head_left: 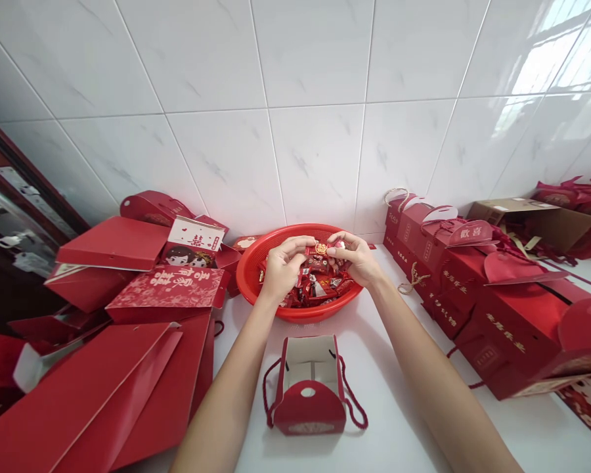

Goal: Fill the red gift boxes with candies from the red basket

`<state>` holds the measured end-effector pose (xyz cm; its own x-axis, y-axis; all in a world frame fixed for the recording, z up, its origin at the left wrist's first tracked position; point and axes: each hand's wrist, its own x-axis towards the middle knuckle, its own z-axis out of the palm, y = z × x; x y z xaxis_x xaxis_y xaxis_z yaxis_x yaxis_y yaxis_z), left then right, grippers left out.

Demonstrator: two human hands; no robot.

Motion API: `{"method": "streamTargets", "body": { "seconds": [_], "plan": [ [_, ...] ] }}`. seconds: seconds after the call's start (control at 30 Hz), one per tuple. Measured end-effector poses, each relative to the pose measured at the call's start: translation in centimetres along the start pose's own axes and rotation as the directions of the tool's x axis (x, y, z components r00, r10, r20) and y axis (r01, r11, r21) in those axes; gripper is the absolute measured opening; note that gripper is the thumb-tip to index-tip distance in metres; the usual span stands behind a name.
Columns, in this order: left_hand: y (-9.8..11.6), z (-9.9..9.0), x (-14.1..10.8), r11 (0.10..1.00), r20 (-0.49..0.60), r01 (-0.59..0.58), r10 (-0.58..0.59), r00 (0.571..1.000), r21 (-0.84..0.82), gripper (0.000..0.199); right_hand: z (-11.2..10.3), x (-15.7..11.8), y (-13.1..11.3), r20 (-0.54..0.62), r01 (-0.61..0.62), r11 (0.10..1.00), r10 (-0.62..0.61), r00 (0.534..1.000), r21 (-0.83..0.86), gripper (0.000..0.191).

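Over a red plastic basket (249, 289), both hands pinch a red-wrapped candy (320, 248) with a gold emblem. My left hand (284, 264) grips its left side, fingers closed. My right hand (355, 259) has thumb and fingertips at its right side, next to a pinkish wrapped piece (339, 245). Many red-wrapped candies (320, 287) fill the basket beneath. Nearer to me stands a small red gift box (309, 404), top open, white inside, with dark red rope handles hanging at both sides.
On the left lie stacked red cardboard boxes (113, 243) and flat red pieces (73, 401). A row of red gift boxes (512, 322) lines the right, with an open brown carton (526, 217) behind. White tiled wall (315, 157) closes the back.
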<state>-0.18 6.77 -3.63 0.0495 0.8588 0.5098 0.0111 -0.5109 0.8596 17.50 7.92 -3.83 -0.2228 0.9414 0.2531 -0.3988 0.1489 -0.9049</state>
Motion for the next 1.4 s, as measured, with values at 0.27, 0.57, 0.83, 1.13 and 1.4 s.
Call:
{"method": "streamTargets", "body": {
  "seconds": [0.27, 0.57, 0.83, 1.13, 1.4],
  "plan": [
    [0.6, 0.2, 0.1, 0.977, 0.002, 0.151, -0.152, 0.988, -0.150, 0.030, 0.1, 0.0, 0.0, -0.010, -0.005, 1.000, 0.005, 1.000, -0.011, 0.042],
    [-0.1, -0.1, 0.0, 0.988, 0.048, 0.120, -0.116, 0.992, -0.097, 0.042, -0.2, 0.1, 0.1, 0.024, -0.025, 1.000, 0.025, 0.999, 0.010, 0.036],
    [-0.3, 0.3, -0.2, 0.998, 0.131, 0.034, -0.041, 0.991, 0.056, 0.038, 0.0, 0.3, 0.3, 0.157, -0.123, 0.992, 0.125, 0.980, -0.024, 0.039],
    [-0.1, -3.6, 0.5, 0.791, 0.024, 0.159, -0.214, 0.976, 0.590, 0.018, -0.2, 0.6, 1.0, 0.067, -0.078, 0.997, 0.079, 0.995, -0.018, 0.038],
    [0.1, -4.4, -0.1, 0.314, 0.148, 0.084, -0.647, 0.748, 0.946, 0.040, 0.2, 0.6, 0.8, 0.005, -0.064, 0.998, 0.064, 0.998, -0.002, 0.035]
  ]
}}
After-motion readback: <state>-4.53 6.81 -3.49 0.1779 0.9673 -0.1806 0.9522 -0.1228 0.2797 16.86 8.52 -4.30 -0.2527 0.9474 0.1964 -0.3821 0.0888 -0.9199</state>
